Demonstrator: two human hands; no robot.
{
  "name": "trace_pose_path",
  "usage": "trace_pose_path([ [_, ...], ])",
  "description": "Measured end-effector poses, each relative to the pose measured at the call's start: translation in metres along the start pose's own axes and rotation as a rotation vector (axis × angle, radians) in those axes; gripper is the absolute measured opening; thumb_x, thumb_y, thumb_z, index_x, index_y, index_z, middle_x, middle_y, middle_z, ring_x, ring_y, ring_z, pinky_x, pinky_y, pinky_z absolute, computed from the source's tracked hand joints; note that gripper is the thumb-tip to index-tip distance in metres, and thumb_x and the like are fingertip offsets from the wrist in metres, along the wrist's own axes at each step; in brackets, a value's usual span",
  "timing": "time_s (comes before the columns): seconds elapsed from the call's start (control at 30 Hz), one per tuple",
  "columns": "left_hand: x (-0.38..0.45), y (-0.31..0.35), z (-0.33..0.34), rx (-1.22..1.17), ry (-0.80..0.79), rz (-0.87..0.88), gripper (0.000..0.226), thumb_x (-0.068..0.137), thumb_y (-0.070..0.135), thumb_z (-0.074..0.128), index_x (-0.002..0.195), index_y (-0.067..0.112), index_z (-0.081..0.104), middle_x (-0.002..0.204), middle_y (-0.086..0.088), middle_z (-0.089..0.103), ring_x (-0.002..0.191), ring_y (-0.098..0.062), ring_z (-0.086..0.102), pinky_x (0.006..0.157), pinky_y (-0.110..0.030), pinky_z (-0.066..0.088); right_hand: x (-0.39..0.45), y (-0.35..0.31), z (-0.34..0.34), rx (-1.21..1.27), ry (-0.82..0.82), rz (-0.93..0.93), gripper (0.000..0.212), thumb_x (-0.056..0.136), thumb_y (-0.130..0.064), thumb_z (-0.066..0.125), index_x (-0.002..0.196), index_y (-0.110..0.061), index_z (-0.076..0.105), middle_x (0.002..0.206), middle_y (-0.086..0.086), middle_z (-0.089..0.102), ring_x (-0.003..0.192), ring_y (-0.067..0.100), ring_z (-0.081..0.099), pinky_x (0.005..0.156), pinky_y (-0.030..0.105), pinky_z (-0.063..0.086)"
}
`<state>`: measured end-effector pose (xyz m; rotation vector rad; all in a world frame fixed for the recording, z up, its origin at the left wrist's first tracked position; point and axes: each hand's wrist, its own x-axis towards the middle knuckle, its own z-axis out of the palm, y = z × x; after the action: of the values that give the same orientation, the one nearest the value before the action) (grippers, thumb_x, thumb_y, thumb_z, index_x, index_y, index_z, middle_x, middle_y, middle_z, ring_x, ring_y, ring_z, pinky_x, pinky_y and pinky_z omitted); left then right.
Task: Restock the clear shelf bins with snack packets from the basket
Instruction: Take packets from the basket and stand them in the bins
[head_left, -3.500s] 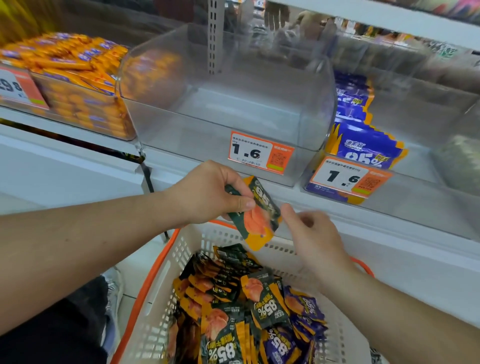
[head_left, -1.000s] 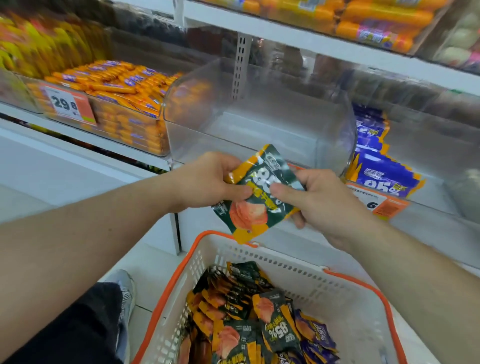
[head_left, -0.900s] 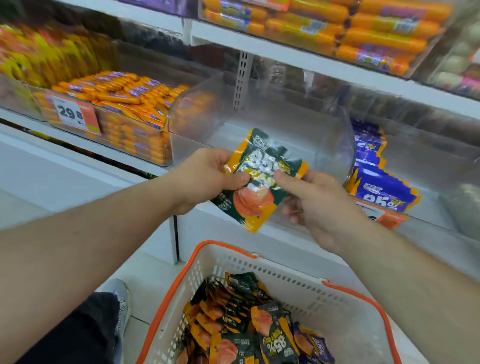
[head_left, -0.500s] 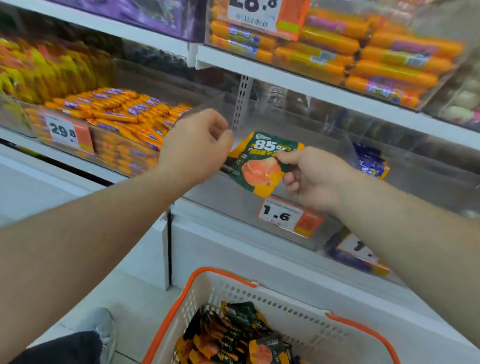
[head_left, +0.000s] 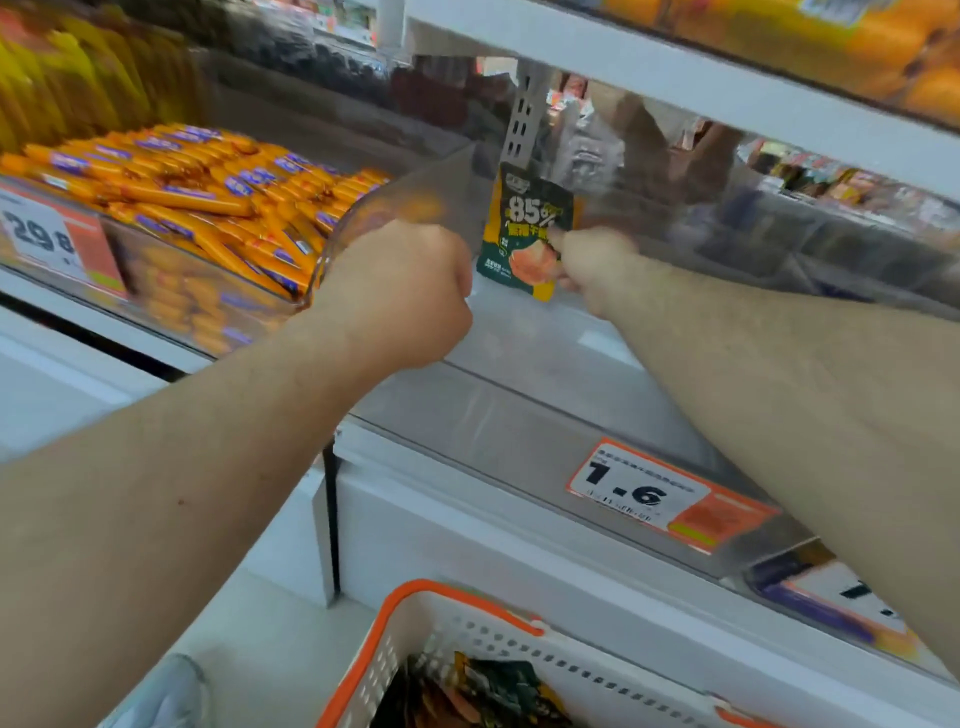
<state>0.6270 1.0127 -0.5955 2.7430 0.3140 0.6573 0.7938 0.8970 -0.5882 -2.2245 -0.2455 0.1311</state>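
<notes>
While my right hand (head_left: 589, 265) pinches the snack packet (head_left: 527, 231) upright inside the clear bin (head_left: 519, 410), my left hand (head_left: 402, 291) is fisted, holding nothing.
Light, floppy, slick foil, I judge — best gripped at its side seam, as now — more wait in the basket (head_left: 467, 631).

packet (head_left: 527, 228) – dark green, upright, inside clear bin (head_left: 467, 405) | basket (head_left: 467, 639) – below
</notes>
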Motion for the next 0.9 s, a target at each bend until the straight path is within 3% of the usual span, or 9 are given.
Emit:
trace_pose_path([
  [0.07,0.000,0.001,0.000,-0.009,-0.046,-0.027,0.029,0.081,0.010,0.057,0.102,0.023,0.072,0.107,-0.005,0.068,0.105,-0.031,0.058,0.086,-0.036,0.052,0.007,-0.002,0.012,-0.066,0.007,0.014,0.045,0.103,-0.039,0.043,0.122,-0.002,0.059,0.122,0.016,0.063,0.098,0.024,0.056,0.094,0.035,0.046],
  [0.2,0.000,0.003,-0.003,-0.021,-0.090,-0.067,0.026,0.078,0.010,0.057,0.096,0.020,0.072,0.098,-0.008,0.068,0.091,-0.032,0.062,0.081,-0.042,0.056,0.023,0.004,0.028,-0.025,0.056,0.038,0.034,0.100,-0.042,0.048,0.103,-0.012,0.061,0.102,0.010,0.064,0.090,0.022,0.059,0.077,0.032,0.045],
  [0.37,0.001,0.001,-0.001,-0.046,-0.105,-0.089,0.027,0.077,0.013,0.055,0.097,0.024,0.070,0.099,-0.006,0.066,0.089,-0.032,0.062,0.079,-0.042,0.057,0.031,0.004,0.034,0.049,0.069,0.048,0.040,0.098,-0.047,0.051,0.111,-0.011,0.063,0.098,0.005,0.062,0.087,0.020,0.058,0.086,0.033,0.050],
  [0.43,0.001,0.002,-0.001,-0.048,-0.115,-0.094,0.027,0.077,0.014,0.055,0.098,0.024,0.070,0.099,-0.005,0.066,0.088,-0.032,0.062,0.078,-0.042,0.057,0.034,0.005,0.032,0.065,0.083,0.072,0.044,0.093,-0.050,0.058,0.107,-0.009,0.066,0.088,0.005,0.067,0.074,0.020,0.063,0.074,0.033,0.056],
  [0.5,0.001,0.003,-0.002,-0.046,-0.120,-0.095,0.027,0.078,0.013,0.055,0.099,0.023,0.069,0.098,-0.005,0.066,0.088,-0.031,0.062,0.077,-0.042,0.058,0.038,0.008,0.032,0.070,0.115,0.100,0.047,0.086,-0.056,0.064,0.098,-0.010,0.069,0.080,0.007,0.071,0.061,0.018,0.066,0.054,0.027,0.053],
  [0.7,0.002,0.002,-0.002,-0.044,-0.109,-0.092,0.026,0.078,0.015,0.055,0.099,0.024,0.069,0.097,-0.004,0.067,0.087,-0.030,0.063,0.077,-0.042,0.058,0.035,0.014,0.036,0.013,0.160,0.162,0.051,0.078,-0.062,0.069,0.082,-0.012,0.063,0.071,0.006,0.069,0.055,0.015,0.066,0.044,0.021,0.047],
  [0.8,0.003,0.001,-0.002,-0.057,-0.102,-0.086,0.026,0.080,0.016,0.056,0.102,0.023,0.069,0.098,-0.004,0.067,0.089,-0.030,0.062,0.079,-0.042,0.057,0.030,0.013,0.034,0.006,0.146,0.170,0.053,0.078,-0.059,0.072,0.094,-0.009,0.066,0.070,0.005,0.066,0.059,0.016,0.065,0.051,0.026,0.055],
  [0.9,0.002,0.000,-0.002,-0.102,-0.106,-0.054,0.023,0.082,0.016,0.056,0.101,0.022,0.068,0.100,-0.001,0.068,0.094,-0.027,0.062,0.082,-0.042,0.056,0.012,0.004,0.026,-0.052,0.115,0.172,0.052,0.081,-0.053,0.073,0.107,-0.009,0.065,0.079,0.002,0.063,0.069,0.015,0.061,0.074,0.032,0.061],
])
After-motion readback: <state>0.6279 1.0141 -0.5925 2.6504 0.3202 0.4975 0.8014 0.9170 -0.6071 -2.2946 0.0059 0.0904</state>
